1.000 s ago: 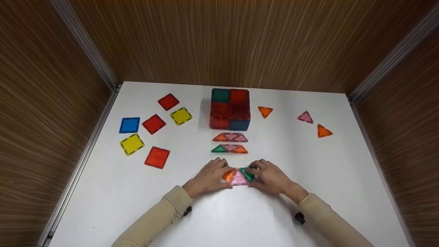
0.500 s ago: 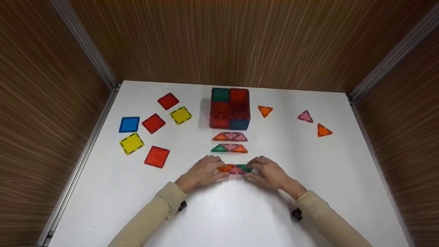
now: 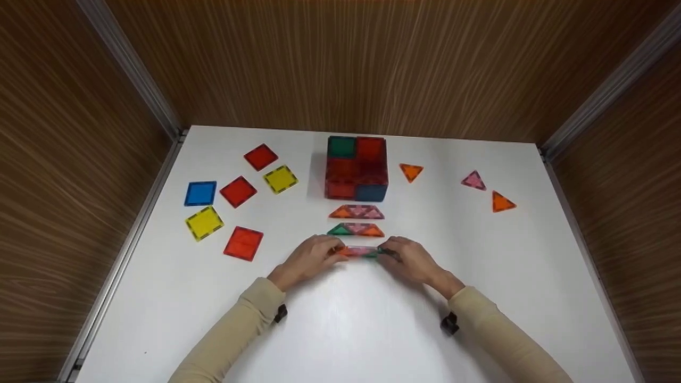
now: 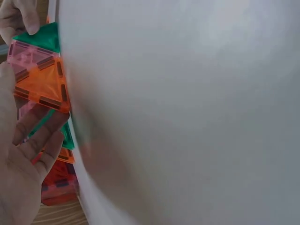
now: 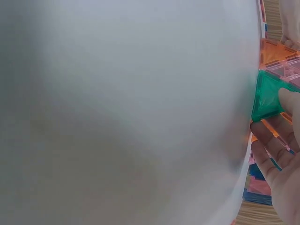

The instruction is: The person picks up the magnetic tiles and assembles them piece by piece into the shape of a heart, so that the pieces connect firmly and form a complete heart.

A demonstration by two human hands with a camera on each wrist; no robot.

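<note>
From where I stand, the left hand (image 3: 307, 259) pinches the orange end of the strip (image 3: 360, 251), the right hand (image 3: 414, 259) its green end, so it is between them. It seems light and stiff, but could fold at joints; better hold both ends.

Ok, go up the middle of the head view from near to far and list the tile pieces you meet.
Orange-pink-green strip held by the left hand and right hand → green-pink-orange strip → orange-and-pink strip → block of square tiles.
</note>
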